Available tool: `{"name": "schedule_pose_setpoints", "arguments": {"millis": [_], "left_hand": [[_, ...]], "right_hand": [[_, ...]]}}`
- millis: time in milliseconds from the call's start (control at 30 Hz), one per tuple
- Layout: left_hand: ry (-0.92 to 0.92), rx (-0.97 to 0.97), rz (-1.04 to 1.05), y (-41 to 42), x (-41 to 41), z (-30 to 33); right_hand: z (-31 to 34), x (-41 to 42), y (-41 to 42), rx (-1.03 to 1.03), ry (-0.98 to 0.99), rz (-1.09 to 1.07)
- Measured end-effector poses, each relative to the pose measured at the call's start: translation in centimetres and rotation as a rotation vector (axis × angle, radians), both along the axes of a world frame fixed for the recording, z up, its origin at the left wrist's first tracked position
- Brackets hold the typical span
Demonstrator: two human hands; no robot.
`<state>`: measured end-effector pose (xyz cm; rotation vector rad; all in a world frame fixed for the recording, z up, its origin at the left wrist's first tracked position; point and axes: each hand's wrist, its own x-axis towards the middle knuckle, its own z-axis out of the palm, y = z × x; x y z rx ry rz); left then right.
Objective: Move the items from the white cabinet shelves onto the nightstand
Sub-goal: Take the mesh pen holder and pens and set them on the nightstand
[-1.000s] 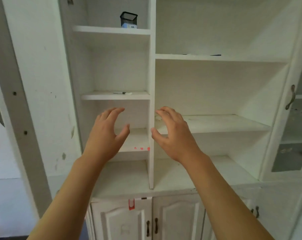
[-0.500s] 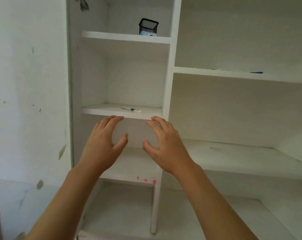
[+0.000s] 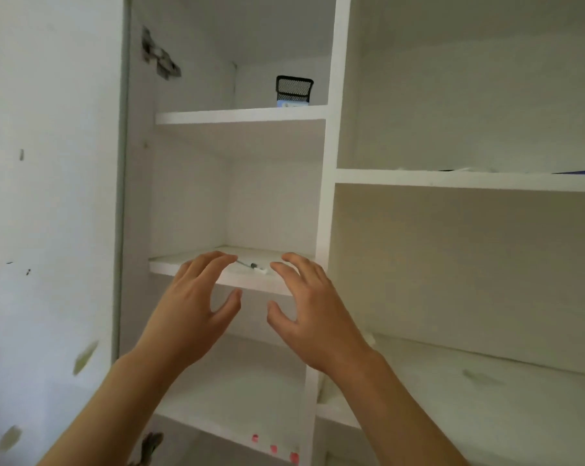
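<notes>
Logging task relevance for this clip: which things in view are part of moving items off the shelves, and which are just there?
Job:
small pen-like item on the middle shelf
black mesh holder above it
flat blue thing, right shelf
left hand, right hand, both open and empty

Just there:
red dots on the lower shelf edge

The light is soft and even, with no glare. Under each shelf (image 3: 240, 116) it gets a bit darker. The picture is a little blurry, and straight edges bend near the sides.

Home room: scuffed white cabinet (image 3: 331, 136), black mesh pen holder (image 3: 293, 90).
</notes>
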<state>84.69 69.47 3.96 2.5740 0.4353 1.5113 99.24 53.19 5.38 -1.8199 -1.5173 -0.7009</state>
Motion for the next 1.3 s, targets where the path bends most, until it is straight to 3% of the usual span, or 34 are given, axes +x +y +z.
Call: {"name": "schedule_pose_setpoints", "arguments": {"millis": [167, 467, 700, 867, 967, 1100, 1300], "left_hand": [[0.013, 0.019, 0.045, 1.7, 1.7, 0.8], [-0.027, 0.003, -0.05, 6.2, 6.4, 3.2], [0.016, -0.067, -0.123, 12.0, 10.2, 4.6], [0.035, -0.015, -0.112, 13.0, 10.9, 3.7], [0.111, -0.027, -0.102, 13.3, 10.9, 3.9], [0.053, -0.061, -0.137, 13.3, 10.6, 3.7], [0.067, -0.103, -0.165, 12.7, 10.3, 3.9]], "right_hand": [[0.5, 1.5, 1.5, 0.027, 0.004, 0.038], [2.0, 2.8, 4.5, 0.031, -0.058, 0.015], [2.2, 3.3, 7.4, 0.046, -0.09, -0.053], [2.3, 3.3, 8.7, 0.041, -0.064, -0.136], [2.9, 3.1, 9.5, 0.006, -0.027, -0.2], [3.8, 3.1, 10.6, -0.081, 0.031, -0.348], [4.3, 4.1, 11.8, -0.092, 0.298, -0.479]]}}
